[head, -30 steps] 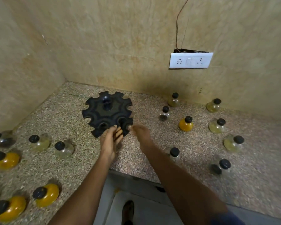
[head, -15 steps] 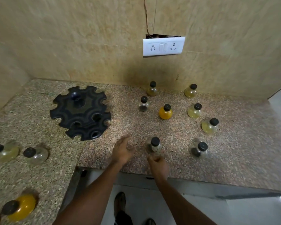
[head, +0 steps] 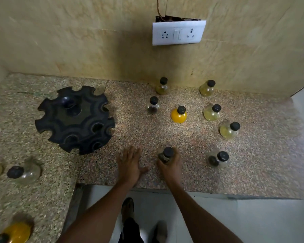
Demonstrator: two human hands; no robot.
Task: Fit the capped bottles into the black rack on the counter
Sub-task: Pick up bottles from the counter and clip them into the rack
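The round black rack (head: 75,119) with notched slots sits on the counter at the left, with no bottle in it. My right hand (head: 170,164) is wrapped around a small clear bottle with a black cap (head: 167,153) near the counter's front edge. My left hand (head: 130,164) lies flat on the counter beside it, fingers spread, holding nothing. More capped bottles stand to the right: an orange one (head: 179,114), a dark one (head: 153,107), pale yellow ones (head: 211,112) (head: 229,130), and a dark one (head: 218,159).
Two bottles (head: 162,86) (head: 207,88) stand against the tiled back wall under a white socket plate (head: 178,32). At the left lie a clear bottle (head: 24,173) and an orange bottle (head: 16,232). The counter edge (head: 165,189) drops to the floor, where my feet show.
Both hands left the rack and came back toward the front edge. My right hand closed around the clear bottle. The view swung right.
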